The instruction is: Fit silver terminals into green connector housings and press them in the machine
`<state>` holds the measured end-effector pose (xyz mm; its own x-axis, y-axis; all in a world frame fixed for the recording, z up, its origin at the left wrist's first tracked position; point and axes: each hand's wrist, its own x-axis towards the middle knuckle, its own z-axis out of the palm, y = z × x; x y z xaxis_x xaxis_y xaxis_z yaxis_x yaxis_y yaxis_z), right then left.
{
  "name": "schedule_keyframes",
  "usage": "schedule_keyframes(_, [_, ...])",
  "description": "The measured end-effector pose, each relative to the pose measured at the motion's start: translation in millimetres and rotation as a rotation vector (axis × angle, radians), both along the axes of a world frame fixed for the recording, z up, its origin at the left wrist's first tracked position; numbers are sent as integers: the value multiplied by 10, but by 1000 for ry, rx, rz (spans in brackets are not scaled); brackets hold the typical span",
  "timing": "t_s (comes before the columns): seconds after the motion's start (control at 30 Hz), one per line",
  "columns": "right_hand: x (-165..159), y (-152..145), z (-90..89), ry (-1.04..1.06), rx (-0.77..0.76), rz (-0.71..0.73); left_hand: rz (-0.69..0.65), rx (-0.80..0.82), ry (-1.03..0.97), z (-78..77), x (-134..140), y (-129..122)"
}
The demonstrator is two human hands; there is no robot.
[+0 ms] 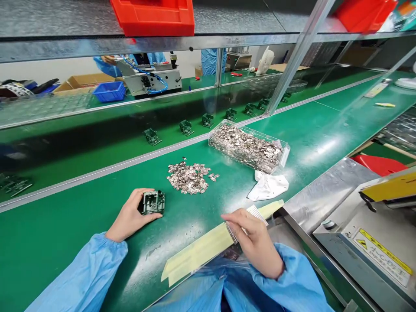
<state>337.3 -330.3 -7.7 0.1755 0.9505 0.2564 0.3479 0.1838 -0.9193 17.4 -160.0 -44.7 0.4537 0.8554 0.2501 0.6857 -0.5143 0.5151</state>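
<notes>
My left hand (131, 215) grips a small green circuit board assembly (154, 202) by its sides, thumb below and fingers above, over the green work surface (107, 199). At the near edge, my right hand (252, 237) is closed, its thumb and fingertips pressed together above yellow tape (198, 249). A ridged strip (231, 232) shows under those fingers, and a white striped piece (258, 213) shows behind the hand. Whatever sits in the pinch is hidden. Ahead lies a loose pile of small silvery metal pieces (190, 178). A clear tray (284, 158) of similar pieces stands beyond it.
A crumpled white cloth (269, 186) lies right of centre. Several board assemblies (186, 128) line the strip behind the metal rail (130, 164). A grey machine (373, 242) stands at the right. Overhead is a shelf with a red bin (156, 19); a co-worker's blue sleeve (107, 67) shows beyond.
</notes>
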Motion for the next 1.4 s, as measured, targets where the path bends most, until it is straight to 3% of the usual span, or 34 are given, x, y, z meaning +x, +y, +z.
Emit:
schedule_keyframes(0.1, [-37,-68,11,-259,158,-56,74,44,-248,-2,244,-133])
schedule_keyframes(0.2, [-63,-105,21,-301,189,-184,75,-188,-549,26,638,-332])
schedule_keyframes(0.37, [-58,-171,68,61,-7,-282,-11,-656,-841,169,1302,-698])
schedule_keyframes(0.5, [-68,-237,92,278,-92,-361,-74,-841,-903,223,1582,-898])
schedule_keyframes(0.63, [-138,-295,57,353,-176,-353,-137,-954,-936,207,1646,-1000])
schedule_keyframes(0.8, [-239,-286,-22,237,-105,-354,-212,-1045,-1015,135,1615,-1054])
schedule_keyframes(1.1, [-391,-194,-132,127,-91,-350,-249,-918,-972,56,1581,-1144])
schedule_keyframes(1.4, [-406,-188,-166,45,-71,-387,-341,-812,-901,88,1548,-1150])
